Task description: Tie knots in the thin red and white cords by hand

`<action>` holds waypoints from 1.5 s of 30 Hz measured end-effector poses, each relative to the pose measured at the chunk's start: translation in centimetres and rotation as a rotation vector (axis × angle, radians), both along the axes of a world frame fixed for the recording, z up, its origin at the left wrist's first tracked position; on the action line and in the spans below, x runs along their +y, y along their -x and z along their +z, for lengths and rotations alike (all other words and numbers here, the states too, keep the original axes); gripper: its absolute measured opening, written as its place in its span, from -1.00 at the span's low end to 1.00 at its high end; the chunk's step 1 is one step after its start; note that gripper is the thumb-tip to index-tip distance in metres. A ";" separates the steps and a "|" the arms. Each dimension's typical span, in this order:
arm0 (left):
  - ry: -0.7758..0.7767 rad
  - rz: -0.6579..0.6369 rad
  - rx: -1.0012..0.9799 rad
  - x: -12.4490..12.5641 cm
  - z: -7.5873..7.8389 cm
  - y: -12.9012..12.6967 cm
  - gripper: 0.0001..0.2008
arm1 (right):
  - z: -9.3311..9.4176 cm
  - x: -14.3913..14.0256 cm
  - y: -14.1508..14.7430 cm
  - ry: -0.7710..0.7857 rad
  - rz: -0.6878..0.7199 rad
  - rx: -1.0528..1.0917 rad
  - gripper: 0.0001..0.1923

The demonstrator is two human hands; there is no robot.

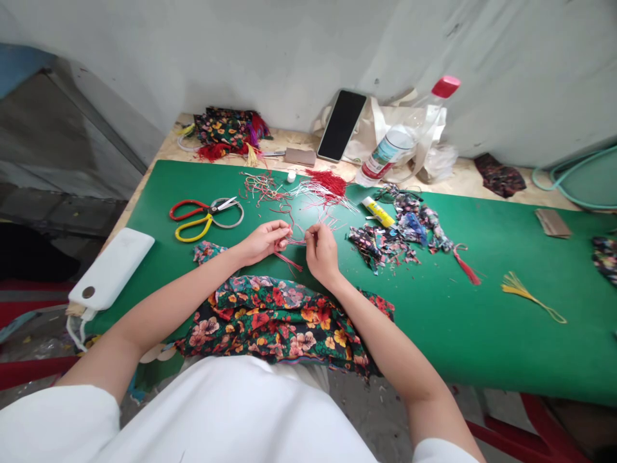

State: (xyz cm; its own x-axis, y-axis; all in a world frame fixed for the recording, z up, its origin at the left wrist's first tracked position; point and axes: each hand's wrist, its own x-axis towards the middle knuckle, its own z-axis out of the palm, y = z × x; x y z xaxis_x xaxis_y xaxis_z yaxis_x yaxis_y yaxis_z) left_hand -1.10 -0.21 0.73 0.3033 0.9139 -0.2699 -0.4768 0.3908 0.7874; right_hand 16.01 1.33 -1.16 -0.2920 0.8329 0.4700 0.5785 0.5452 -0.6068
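I see a green mat [482, 289] by a white wall. My left hand [263, 241] and right hand [321, 252] each pinch red strings [293, 242] between them, above the flowery cloth [279, 318]. Scissors [205, 215] lie nearby.

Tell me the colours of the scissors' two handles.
In the head view, the scissors have one red handle and one yellow handle, lying on the green mat.

A plywood desk [463, 177] stands against a plain grey-white wall [270, 51]. A green mat [506, 302] covers most of its top. Left of the desk lies a grey floor [43, 206]. Lighting is even and diffuse.
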 end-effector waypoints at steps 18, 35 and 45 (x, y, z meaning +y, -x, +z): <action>0.012 0.010 0.048 -0.1 0.3 0.0 -0.74 | 0.4 -0.6 0.1 0.089 0.077 0.177 -0.94; -0.009 0.010 0.059 0.0 0.0 0.0 -0.76 | 0.6 -0.8 0.2 0.144 0.196 0.114 -0.93; -0.002 -0.015 0.056 0.0 -0.1 0.0 -0.76 | 0.4 -0.9 0.2 0.166 0.260 0.088 -0.96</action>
